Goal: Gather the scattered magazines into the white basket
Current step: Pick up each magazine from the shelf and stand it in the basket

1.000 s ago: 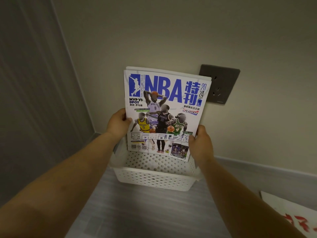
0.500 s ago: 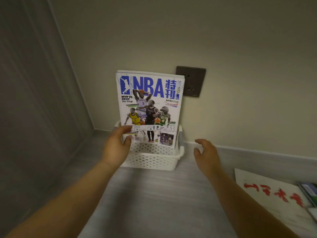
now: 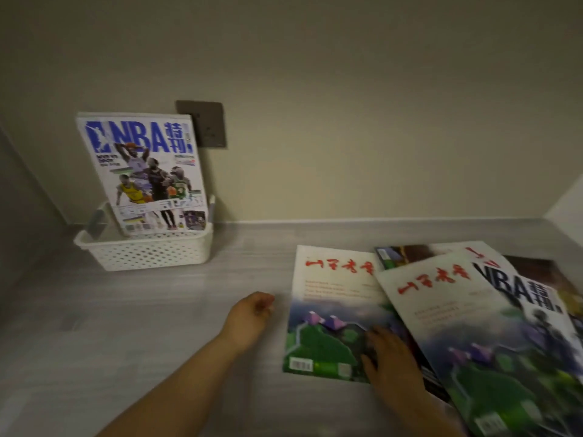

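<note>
A blue-and-white NBA magazine (image 3: 142,171) stands upright in the white perforated basket (image 3: 148,252) at the back left, leaning on the wall. Several magazines lie scattered on the grey surface at the right. The nearest one has red characters and a green landscape cover (image 3: 328,310). A second copy (image 3: 467,329) overlaps it, and another NBA magazine (image 3: 523,291) lies under that. My right hand (image 3: 389,357) rests flat on the lower right part of the nearest magazine. My left hand (image 3: 249,316) hovers just left of that magazine's edge with fingers loosely curled, holding nothing.
A dark wall socket (image 3: 205,124) sits behind the standing magazine. The beige wall runs along the back. A side wall closes the left, and a corner shows at the far right (image 3: 564,200).
Both hands let go of the NBA magazine, which now stands in the basket. My view and hands swung right to the scattered magazines, and my right hand landed on the nearest one.
</note>
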The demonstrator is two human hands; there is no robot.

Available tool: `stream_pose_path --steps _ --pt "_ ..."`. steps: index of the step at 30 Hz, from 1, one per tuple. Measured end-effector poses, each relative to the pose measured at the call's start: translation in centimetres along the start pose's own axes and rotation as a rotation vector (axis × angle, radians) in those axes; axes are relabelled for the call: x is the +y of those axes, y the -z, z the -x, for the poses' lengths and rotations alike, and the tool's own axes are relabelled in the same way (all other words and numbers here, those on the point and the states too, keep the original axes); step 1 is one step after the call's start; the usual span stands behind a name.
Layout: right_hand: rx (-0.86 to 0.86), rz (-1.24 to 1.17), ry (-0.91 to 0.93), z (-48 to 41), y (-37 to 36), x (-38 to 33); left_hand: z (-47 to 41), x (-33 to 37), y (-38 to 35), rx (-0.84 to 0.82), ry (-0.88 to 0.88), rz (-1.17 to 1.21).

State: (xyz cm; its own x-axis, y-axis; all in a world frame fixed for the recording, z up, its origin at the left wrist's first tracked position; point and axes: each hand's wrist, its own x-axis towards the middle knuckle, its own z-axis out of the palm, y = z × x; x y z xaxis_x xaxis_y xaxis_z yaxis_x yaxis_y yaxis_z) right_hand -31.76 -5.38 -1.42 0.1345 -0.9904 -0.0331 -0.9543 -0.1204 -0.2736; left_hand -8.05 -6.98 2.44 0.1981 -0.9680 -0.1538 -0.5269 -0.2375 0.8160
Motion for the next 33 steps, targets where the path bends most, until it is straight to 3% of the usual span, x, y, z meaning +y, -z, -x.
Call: stream_pose_path --steps 4,12,15,18,21,26,29,33 --pt "0.137 0.201 0.114 2.2 -0.4 1.8 0.2 2.0 -4.1 0.005 0.031 0.015" --pt "0.150 0.263 0.227 2.1 -0.7 3.5 -2.3 4.5 -7.6 0.022 0.200 0.100" --pt "0.148 0.250 0.243 2.0 -0.9 3.8 -3.3 4.8 -7.1 0.075 0.373 0.260" --pt "0.140 0.240 0.253 1.9 -0.9 4.0 -4.2 5.4 -5.9 0.058 0.434 0.435" --pt "0.119 0.253 0.266 2.0 -1.1 4.1 -5.5 7.0 -5.5 -0.005 0.322 0.326" --pt "0.140 0.241 0.271 1.9 -1.4 4.2 -6.9 9.0 -6.5 -0.090 0.126 -0.180" --pt "0.194 0.214 0.288 1.9 -1.3 4.1 -6.3 8.7 -6.0 -0.058 0.047 -0.208" --pt "0.088 0.132 0.220 2.4 -0.3 3.6 -4.2 8.7 -4.6 0.000 -0.070 -0.100"
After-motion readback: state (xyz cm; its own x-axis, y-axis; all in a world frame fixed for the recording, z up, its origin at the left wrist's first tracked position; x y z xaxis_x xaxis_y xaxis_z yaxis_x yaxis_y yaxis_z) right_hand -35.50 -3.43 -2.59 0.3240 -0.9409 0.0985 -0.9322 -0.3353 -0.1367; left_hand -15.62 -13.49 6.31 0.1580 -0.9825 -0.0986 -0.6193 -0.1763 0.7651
